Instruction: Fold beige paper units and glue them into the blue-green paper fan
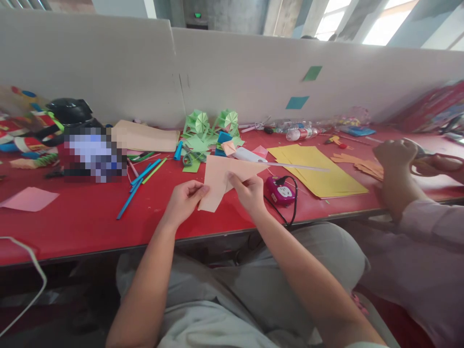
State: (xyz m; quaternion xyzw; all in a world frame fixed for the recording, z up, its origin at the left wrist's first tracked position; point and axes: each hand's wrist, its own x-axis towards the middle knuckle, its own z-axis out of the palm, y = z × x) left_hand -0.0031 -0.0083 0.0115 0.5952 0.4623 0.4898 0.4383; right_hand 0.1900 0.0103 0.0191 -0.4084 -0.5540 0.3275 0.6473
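Between my hands, above the front of the red table [155, 227], is a sheet of peach paper [217, 181] with a bent, angled outline. My left hand [186, 200] pinches its lower left edge between thumb and fingers. On the right part of the same paper, my right hand [250, 193] grips with the thumb on top. Just behind it lie a small folded peach paper piece [228, 148] and a white tool-like object [246, 154], partly covered by the sheet. Two green folded-paper models [196, 123] stand farther back.
Yellow paper sheets [322, 174] and a purple box with a black cord [280, 190] lie to the right. Blue paper strips [136, 186] and brown cardboard [145, 137] are on the left. At far right, another person's hands [397, 157] hold scissors-like handles. A white partition [235, 72] borders the back.
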